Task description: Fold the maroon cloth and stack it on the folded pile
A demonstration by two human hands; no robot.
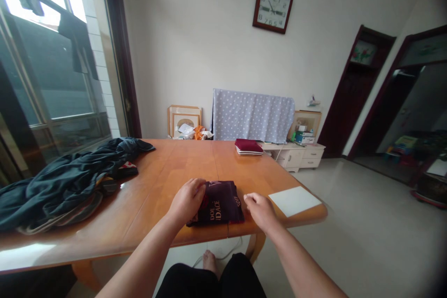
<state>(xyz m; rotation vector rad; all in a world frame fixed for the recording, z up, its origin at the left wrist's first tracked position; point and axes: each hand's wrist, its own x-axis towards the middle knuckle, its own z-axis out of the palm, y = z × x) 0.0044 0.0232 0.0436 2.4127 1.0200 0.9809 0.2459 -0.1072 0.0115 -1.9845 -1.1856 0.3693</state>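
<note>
A folded dark garment (223, 205) with pale lettering and small red patches lies flat near the front edge of the wooden table. At its left side my left hand (188, 198) has its fingers curled over the cloth, closed on that edge. My right hand (260, 209) is just right of the garment, a small gap away, with fingers bent and pressed together. Nothing shows between those fingers. The undersides of both hands are hidden.
Dark clothes (77, 177) are heaped on the table's left side. A folded maroon cloth stack (248, 146) sits at the far edge, and a white sheet (294, 201) lies at the right corner. Behind stands a low white cabinet (310, 153).
</note>
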